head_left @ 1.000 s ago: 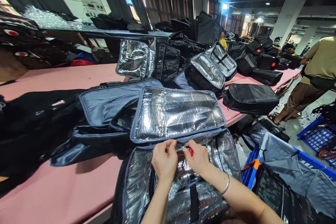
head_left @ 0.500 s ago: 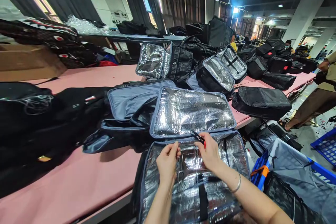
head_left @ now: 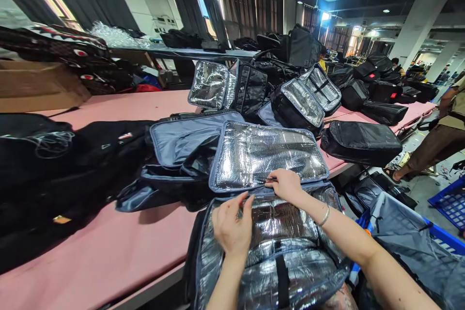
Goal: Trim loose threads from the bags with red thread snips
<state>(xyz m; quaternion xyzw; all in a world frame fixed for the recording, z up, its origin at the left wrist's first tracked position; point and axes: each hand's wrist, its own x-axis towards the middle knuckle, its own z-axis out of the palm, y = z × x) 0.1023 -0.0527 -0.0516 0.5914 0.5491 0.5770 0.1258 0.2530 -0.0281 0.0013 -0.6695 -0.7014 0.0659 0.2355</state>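
At the edge of the table lies the open bag, my left hand over it, half-curled and apparently empty; beyond, my right hand pinches what looks like a dark tool, mostly hidden, by the rim of the flap. From afar, I'd brace that rim left-handed, angling the tip off the foil.

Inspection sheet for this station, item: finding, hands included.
Surface: pink tabletop, bags spread across it.
Items in hand: open foil-lined bag, lid folded back; thin dark tool at its seam, mostly hidden.
Clutter: black bags heaped at left; cardboard box behind.
Hands: left hand over the bag, thumb and fingers apart; right hand, fingers closed on the tool.
Cables: pale tangled cord on the black bags; type unclear.
Surroundings: blue crate at right, person standing beyond, curtains behind.
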